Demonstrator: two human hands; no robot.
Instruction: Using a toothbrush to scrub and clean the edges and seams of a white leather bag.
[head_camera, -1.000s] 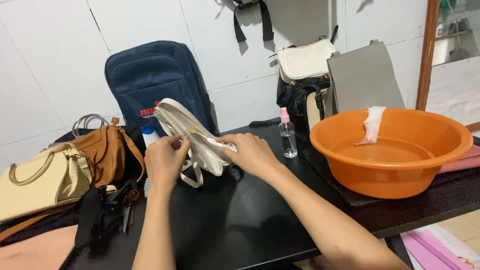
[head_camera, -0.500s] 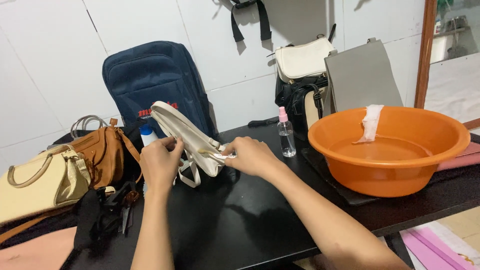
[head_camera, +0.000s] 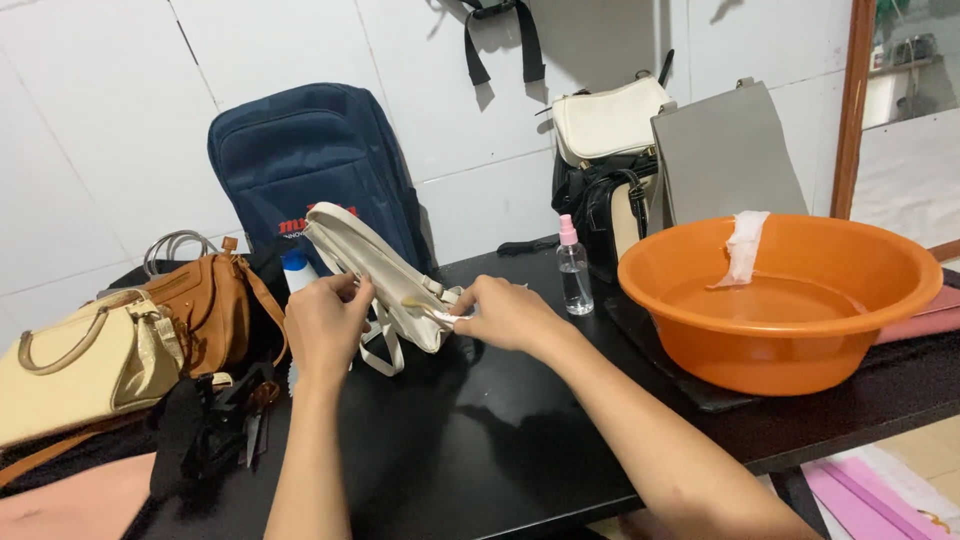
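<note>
- The cream-white leather handbag with loose straps (head_camera: 385, 280) sits tilted near the back edge of the glossy black table (head_camera: 470, 440), left of its middle.
- The left hand (head_camera: 328, 325) is closed on the bag's near side, fingers pinching its edge.
- The right hand (head_camera: 508, 312) is closed too, gripping a small whitish piece against the bag's end.
- Behind the bag leans a navy fabric backpack (head_camera: 300, 170) bearing a red rectangular label low on its front.
- A small clear spray bottle with a pink cap (head_camera: 573, 270) stands near the back edge, beside a round orange plastic basin (head_camera: 790, 300) at the right end, with a white cloth (head_camera: 745, 245) draped over its rim.
- A tan leather purse (head_camera: 200, 310) and a pale yellow handbag (head_camera: 80, 365) lie at the left end.
</note>
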